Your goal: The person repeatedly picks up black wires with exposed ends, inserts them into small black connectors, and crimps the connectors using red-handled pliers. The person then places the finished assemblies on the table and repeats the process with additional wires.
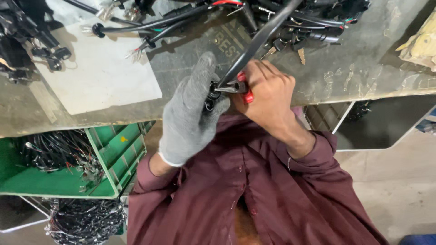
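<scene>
My left hand (188, 120), in a grey knit glove, grips the end of a thick black cable (259, 38) with a small black fitting (211, 97) at its tip. The cable runs from the hands up toward the top right. My bare right hand (268, 97) is closed on red-handled pliers (240, 87), whose metal jaws pinch the cable end right beside the gloved fingers. Both hands are held together over the front edge of a worn grey workbench (345, 68), just above my maroon shirt.
A white sheet (100, 72) lies on the bench at left. Black wire harnesses (313, 22) pile along the back. Below the bench, a green crate (120, 149) holds black wire bundles; another bundle (86, 222) lies beneath. A yellowish rag (422, 45) lies at far right.
</scene>
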`<action>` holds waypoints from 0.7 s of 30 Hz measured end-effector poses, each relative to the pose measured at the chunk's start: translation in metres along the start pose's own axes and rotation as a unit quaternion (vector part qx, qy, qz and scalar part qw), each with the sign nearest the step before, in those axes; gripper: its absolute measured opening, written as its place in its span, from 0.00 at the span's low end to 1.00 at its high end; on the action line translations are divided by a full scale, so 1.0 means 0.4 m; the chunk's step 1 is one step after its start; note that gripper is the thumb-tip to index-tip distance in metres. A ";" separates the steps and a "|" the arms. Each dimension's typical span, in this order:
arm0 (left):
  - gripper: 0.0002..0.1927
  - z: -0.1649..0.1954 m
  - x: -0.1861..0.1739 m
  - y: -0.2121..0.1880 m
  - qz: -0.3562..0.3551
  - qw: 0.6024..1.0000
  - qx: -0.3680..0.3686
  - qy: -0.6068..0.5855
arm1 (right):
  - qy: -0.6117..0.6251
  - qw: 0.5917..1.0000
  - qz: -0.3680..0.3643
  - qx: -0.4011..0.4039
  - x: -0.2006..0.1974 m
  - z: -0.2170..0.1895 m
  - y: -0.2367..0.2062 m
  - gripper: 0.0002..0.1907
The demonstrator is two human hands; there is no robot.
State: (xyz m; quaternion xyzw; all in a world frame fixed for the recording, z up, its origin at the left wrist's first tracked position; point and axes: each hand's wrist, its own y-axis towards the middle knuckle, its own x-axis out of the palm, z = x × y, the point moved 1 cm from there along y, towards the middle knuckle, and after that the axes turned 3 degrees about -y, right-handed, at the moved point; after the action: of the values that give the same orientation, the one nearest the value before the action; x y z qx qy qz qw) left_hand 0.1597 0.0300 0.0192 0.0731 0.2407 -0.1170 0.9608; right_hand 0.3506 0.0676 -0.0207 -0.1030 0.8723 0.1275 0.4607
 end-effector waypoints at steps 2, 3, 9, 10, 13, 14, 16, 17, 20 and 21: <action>0.35 0.014 -0.029 0.011 -0.038 0.992 0.023 -0.121 | 0.069 0.991 0.035 -0.112 0.010 0.020 0.016 0.13; 0.35 0.018 -0.037 0.017 -0.071 0.978 -0.036 -0.194 | 0.102 0.980 0.049 -0.163 0.010 0.031 0.020 0.10; 0.35 0.016 -0.023 -0.004 -0.064 0.982 -0.092 -0.153 | 0.100 0.986 -0.036 -0.129 0.032 0.058 0.028 0.19; 0.35 0.005 -0.011 -0.014 -0.027 0.997 -0.055 -0.035 | 0.072 0.992 -0.035 -0.099 0.035 0.048 0.025 0.19; 0.29 -0.054 0.000 -0.051 0.062 0.980 -0.043 0.184 | 0.004 0.998 -0.001 -0.067 0.030 0.002 0.029 0.23; 0.26 -0.078 -0.011 -0.061 0.091 0.967 -0.051 0.233 | -0.007 0.995 0.032 -0.092 0.021 -0.009 0.043 0.28; 0.25 -0.127 -0.075 -0.082 0.275 0.949 -0.135 -0.072 | -0.024 0.989 0.068 -0.128 -0.016 -0.024 0.067 0.33; 0.23 -0.166 -0.136 -0.075 0.440 0.786 -0.059 -0.430 | -0.027 0.987 0.062 -0.144 -0.042 -0.023 0.080 0.34; 0.25 -0.192 -0.290 -0.076 0.399 0.906 -0.131 0.058 | -0.125 0.969 0.114 -0.178 -0.106 -0.002 0.119 0.22; 0.26 -0.192 -0.329 -0.079 0.375 0.890 -0.139 0.218 | -0.171 0.957 0.144 -0.183 -0.119 0.011 0.125 0.16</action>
State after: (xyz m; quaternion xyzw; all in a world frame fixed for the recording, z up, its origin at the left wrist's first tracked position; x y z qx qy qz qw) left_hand 0.0048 0.0397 0.0125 0.0478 0.4129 0.3055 0.8567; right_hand 0.3656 0.1192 0.0229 -0.0353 0.7478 0.3652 0.5533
